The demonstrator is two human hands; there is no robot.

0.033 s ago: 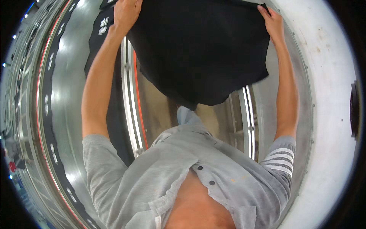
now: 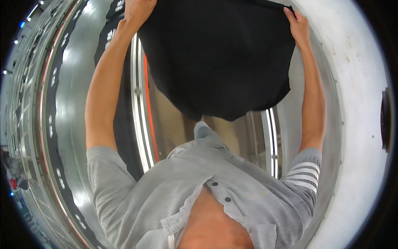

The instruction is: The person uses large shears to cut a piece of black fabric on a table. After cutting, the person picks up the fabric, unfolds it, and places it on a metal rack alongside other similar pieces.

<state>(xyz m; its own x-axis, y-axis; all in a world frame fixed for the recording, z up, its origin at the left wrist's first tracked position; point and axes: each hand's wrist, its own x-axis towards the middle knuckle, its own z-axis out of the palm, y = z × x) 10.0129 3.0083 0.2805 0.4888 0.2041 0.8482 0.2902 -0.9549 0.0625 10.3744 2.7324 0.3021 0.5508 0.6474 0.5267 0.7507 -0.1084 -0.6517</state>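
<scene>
I hold a large black cloth (image 2: 219, 58) spread out in front of me at the top of the view. My left hand (image 2: 139, 10) grips its upper left corner. My right hand (image 2: 296, 25) pinches its upper right corner. Both arms are stretched out from me. The cloth hangs loose between the hands, and its lower edge curves down to a rounded point over my grey button shirt (image 2: 199, 191).
Behind the cloth is a shiny metal surface (image 2: 70, 95) with bright vertical rails (image 2: 139, 103) and a thin orange strip (image 2: 148, 95). Another pair of rails (image 2: 271, 137) runs on the right. A white wall (image 2: 356, 103) fills the right side.
</scene>
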